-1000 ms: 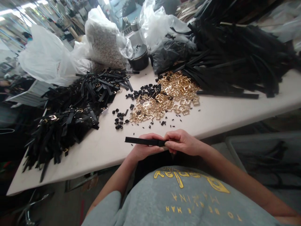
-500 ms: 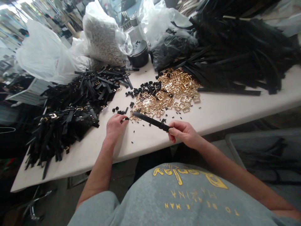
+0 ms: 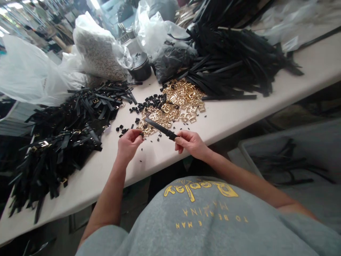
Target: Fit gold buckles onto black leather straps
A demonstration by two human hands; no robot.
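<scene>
Strap [image 3: 158, 127] aligned from the right hand [image 3: 189, 143] toward far left; left hand [image 3: 129, 144] nearer its free end.
Viewing remotely, I record the strap above the worktop [image 3: 229, 111], its near-right end gripped between the right hand's thumb and fingers. A thicker part sits just beside that grip. The long axis slants away to the far left, the free end in front of the gold buckles [image 3: 183, 94]. I find the left hand on the near-left side of the strap, apart from it, fingertips pinched on a small black piece [image 3: 141, 134]; its exact shape I cannot tell.
</scene>
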